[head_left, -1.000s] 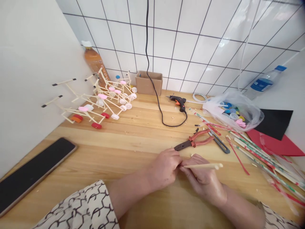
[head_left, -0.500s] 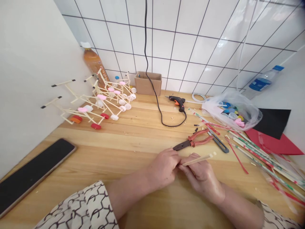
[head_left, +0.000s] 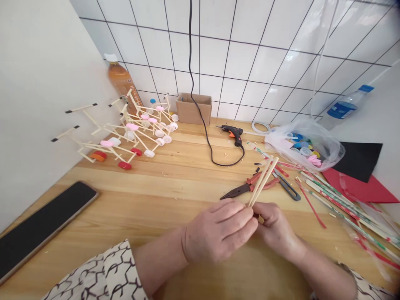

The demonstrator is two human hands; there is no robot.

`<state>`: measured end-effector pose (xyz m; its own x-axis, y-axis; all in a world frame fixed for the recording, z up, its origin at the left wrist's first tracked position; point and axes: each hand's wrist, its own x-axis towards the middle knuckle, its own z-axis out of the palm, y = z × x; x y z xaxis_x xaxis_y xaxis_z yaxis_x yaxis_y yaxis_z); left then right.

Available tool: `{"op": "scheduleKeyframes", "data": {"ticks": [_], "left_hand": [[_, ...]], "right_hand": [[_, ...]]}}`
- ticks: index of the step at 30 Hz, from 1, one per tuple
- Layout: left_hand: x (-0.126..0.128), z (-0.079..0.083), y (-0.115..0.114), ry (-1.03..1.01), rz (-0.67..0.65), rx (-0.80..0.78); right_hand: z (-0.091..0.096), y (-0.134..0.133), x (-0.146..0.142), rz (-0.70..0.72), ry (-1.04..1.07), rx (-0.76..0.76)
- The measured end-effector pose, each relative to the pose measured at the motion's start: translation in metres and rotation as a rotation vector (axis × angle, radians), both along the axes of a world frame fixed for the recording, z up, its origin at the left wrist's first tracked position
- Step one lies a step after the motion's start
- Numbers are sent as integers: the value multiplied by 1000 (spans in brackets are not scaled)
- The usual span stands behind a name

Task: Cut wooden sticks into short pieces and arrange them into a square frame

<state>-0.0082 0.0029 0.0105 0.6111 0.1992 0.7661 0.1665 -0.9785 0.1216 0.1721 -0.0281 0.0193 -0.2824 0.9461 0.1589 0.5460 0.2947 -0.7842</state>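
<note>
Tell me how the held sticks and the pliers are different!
The sticks are pale all over; the pliers are dark and reddish. The sticks are held at a slant; the pliers lie on the table. The sticks are straight; the pliers fork apart at one end. Both are longish.

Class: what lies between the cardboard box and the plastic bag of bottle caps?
In the head view, the hot glue gun, its black cord and a white tape roll lie between them.

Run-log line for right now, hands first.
left hand, right hand: together | wooden sticks: held where they meet | pliers: on table beyond hands
</note>
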Motion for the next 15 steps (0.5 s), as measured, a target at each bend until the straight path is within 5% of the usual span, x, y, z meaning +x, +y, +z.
{"op": "scheduleKeyframes", "data": {"ticks": [8,15], "left_hand": [[1,-13,13,-12,111,-239],[2,-15,16,45,142,-301]], "right_hand": [[-8,-2,1,13,-220,386],[-15,-3,0,43,-277,353]]}}
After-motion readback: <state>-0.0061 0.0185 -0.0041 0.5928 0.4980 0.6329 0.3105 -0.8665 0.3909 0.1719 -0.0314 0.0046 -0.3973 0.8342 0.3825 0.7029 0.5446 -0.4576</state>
